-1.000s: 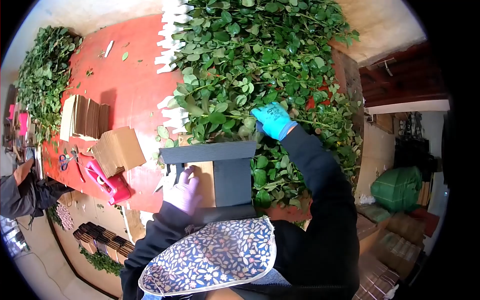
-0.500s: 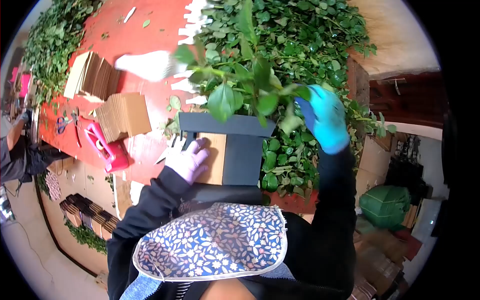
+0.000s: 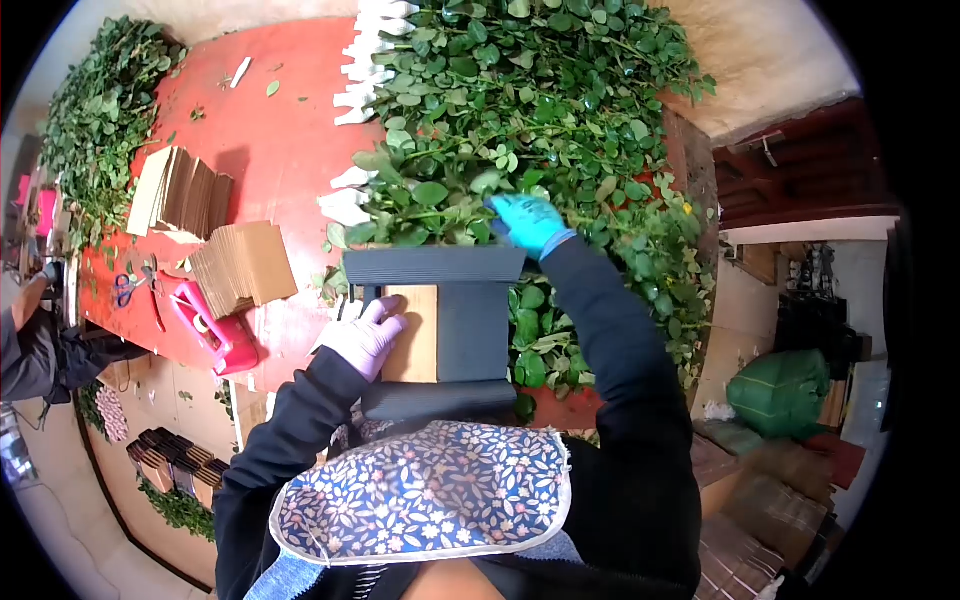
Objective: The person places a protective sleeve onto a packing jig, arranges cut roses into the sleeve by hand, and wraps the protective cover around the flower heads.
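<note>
My left hand [image 3: 362, 338], in a lilac glove, rests with fingers spread on the left edge of the tan cardboard sheet [image 3: 414, 335]. That sheet lies in a black stand [image 3: 472, 330] with raised ribbed edges at front and back. My right hand [image 3: 532, 224], in a teal glove with dark blue fingertips, reaches beyond the stand among leafy stems [image 3: 560, 130]. Its fingers point left and touch the foliage; whether they grip a stem is hidden. White-wrapped heads [image 3: 343, 207] stick out at the left end of the stems.
Left on the red table [image 3: 290, 130] stand cardboard stacks [image 3: 243, 265], a pink stapler-like tool [image 3: 215, 330], blue-handled scissors [image 3: 127, 288] and red-handled cutters [image 3: 156, 300]. More foliage [image 3: 105, 120] lies far left. Another person's arm [image 3: 30, 300] shows at the left edge. A green bundle [image 3: 780, 392] sits at right.
My right hand has moved left and down toward the pile. The leafy stem it held up, with its white-wrapped head, is now down among the others. My left hand stays on the cardboard.
</note>
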Demonstrator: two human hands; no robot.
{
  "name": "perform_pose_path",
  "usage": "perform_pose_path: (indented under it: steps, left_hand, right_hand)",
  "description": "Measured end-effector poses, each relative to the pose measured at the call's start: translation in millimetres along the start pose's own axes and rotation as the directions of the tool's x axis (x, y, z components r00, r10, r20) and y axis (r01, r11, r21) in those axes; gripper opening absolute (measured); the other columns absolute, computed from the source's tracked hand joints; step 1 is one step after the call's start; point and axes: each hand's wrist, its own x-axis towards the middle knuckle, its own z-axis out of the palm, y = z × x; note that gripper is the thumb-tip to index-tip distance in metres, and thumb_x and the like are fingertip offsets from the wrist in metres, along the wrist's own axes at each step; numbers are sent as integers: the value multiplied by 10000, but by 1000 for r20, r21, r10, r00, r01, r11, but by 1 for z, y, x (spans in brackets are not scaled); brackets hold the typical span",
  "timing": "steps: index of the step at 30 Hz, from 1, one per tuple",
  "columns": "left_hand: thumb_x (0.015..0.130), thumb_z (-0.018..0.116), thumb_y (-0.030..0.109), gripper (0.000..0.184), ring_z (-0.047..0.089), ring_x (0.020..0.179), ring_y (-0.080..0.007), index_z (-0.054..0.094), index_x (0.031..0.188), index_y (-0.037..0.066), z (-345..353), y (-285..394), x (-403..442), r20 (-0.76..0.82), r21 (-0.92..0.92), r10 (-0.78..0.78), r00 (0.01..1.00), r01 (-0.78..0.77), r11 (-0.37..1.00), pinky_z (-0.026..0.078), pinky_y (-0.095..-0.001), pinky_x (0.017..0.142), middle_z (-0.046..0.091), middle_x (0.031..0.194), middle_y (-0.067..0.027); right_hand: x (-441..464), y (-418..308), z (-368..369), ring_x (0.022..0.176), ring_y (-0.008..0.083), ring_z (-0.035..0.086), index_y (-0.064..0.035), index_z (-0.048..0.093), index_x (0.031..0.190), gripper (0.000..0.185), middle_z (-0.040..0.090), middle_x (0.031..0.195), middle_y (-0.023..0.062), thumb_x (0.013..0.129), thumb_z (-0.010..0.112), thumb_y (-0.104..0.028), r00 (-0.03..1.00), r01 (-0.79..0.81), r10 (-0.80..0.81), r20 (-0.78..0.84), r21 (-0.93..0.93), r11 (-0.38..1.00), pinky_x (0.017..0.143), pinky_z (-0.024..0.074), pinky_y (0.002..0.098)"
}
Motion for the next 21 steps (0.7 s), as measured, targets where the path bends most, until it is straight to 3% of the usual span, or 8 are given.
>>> perform_pose_path:
  steps: [2, 4, 8, 11, 13, 17, 20, 21]
  left_hand:
    - [715, 650, -43, 406, 550, 1035, -386, 610, 1093, 103, 0, 2, 0, -7, -14, -22, 1000, 22, 1000, 490, -396, 851, 559, 1231, -190]
    - [709, 652, -41, 404, 563, 1033, -383, 616, 1083, 107, 1, 4, -2, -18, -16, -44, 999, 43, 999, 502, -388, 837, 568, 1225, -183]
    - [740, 655, 2, 365, 601, 1017, -360, 616, 1083, 121, -4, 8, 2, -20, 9, -67, 998, 67, 998, 530, -385, 808, 587, 1221, -153]
    - [778, 650, 84, 309, 617, 1020, -299, 614, 1080, 144, -4, 9, -2, -28, 89, -59, 998, 62, 994, 548, -381, 772, 595, 1226, -99]
    - [773, 652, 83, 317, 611, 1018, -306, 614, 1081, 148, -4, 10, -3, -41, 64, -66, 997, 68, 996, 542, -387, 780, 592, 1228, -98]
    - [769, 648, 83, 349, 562, 1046, -330, 604, 1111, 139, -6, 10, -7, -7, 57, -104, 995, 104, 993, 499, -409, 850, 571, 1250, -82]
    - [770, 645, 86, 400, 542, 1076, -333, 590, 1166, 109, -5, 7, -7, 30, 8, -130, 991, 130, 991, 480, -408, 884, 554, 1274, -81]
    - [772, 645, 88, 402, 541, 1077, -331, 590, 1170, 109, -2, 6, -8, 15, -19, -122, 992, 122, 992, 478, -408, 887, 554, 1275, -81]
  right_hand:
    - [6, -8, 0, 893, 334, 646, -60, 530, 1169, 345, 647, 967, 184, 895, 548, -270, 999, -44, 44, -17, -10, 999, 756, 513, 458]
    - [8, -8, -6, 891, 318, 650, -86, 565, 1143, 296, 657, 945, 162, 894, 551, -245, 999, -37, 38, 2, -147, 988, 738, 517, 461]
    - [9, -5, -6, 885, 311, 649, -122, 616, 1054, 185, 660, 948, 124, 903, 530, -186, 996, 51, -32, 82, -252, 966, 741, 518, 465]
    - [11, -8, -13, 864, 309, 650, -103, 604, 1058, 193, 657, 928, 139, 904, 529, -193, 993, 81, -58, 106, -228, 970, 735, 519, 450]
    - [13, -3, -17, 822, 318, 648, -83, 585, 1079, 212, 652, 883, 153, 905, 525, -188, 976, -2, 29, 218, -126, 992, 717, 511, 449]
    - [-6, 14, -42, 734, 317, 622, -63, 558, 1066, 188, 621, 781, 139, 890, 529, -122, 983, -12, 0, -184, -60, 998, 650, 493, 458]
    - [-37, -2, -120, 724, 305, 606, -52, 575, 1061, 231, 605, 795, 143, 831, 564, -54, 890, -51, -18, -455, -139, 989, 651, 496, 429]
    - [-49, -2, -136, 758, 315, 609, -49, 583, 1059, 252, 612, 840, 145, 807, 574, -30, 848, 25, -29, -530, -13, 1000, 667, 499, 421]
